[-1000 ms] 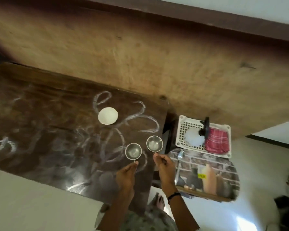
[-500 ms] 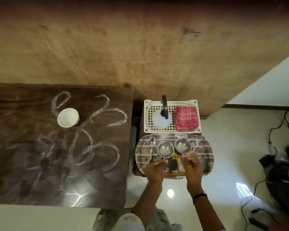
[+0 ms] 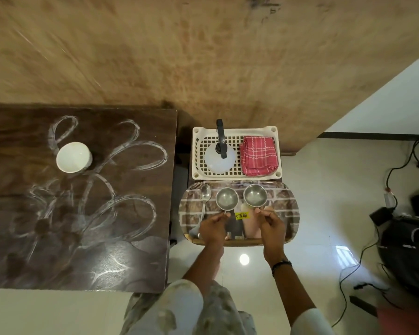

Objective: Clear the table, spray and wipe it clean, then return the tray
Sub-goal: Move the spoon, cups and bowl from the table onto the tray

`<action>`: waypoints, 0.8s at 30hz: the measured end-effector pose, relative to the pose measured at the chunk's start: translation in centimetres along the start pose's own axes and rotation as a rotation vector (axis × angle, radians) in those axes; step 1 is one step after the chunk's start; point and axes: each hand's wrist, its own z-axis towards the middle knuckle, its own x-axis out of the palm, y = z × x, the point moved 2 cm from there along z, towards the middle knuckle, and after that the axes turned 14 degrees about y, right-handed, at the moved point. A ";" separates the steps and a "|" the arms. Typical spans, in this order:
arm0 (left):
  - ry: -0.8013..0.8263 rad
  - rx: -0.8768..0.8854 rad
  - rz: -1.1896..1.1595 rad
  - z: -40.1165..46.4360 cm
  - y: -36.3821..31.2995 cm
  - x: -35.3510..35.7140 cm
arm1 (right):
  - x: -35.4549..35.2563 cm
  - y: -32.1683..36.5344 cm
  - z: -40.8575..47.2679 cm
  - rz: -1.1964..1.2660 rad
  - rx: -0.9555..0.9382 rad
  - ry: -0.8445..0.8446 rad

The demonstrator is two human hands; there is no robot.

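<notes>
Both hands low over the tray [image 3: 291,209]: left hand [image 3: 213,228] pinching the near rim of the left steel cup [image 3: 227,199], right hand [image 3: 271,223] pinching the right steel cup [image 3: 255,195], though possibly just letting go. Set them flat, clear of the spoon [image 3: 205,195]. Far left, the white bowl [image 3: 73,156] waits on the chalky table [image 3: 121,238].

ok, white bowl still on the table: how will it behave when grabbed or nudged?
The white bowl looks rigid and glazed, probably ceramic, so likely heavy for its size and breakable if dropped. It sits upright with nothing touching it, so it should slide rather than tip when nudged. The table looks glossy under its white streaks, so a push may send it skating.
</notes>
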 end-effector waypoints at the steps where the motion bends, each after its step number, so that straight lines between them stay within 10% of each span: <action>1: 0.001 -0.003 -0.007 0.1 0.0 0.1 | -0.1 -0.1 0.2 -0.011 -0.002 0.000; 17: 0.124 0.039 -0.030 -0.3 -1.9 -1.8 | -0.9 0.0 1.4 -0.224 0.165 0.043; 24: 0.070 0.097 0.002 -1.0 -2.1 -4.9 | 0.3 2.1 -0.4 -0.454 0.005 -0.250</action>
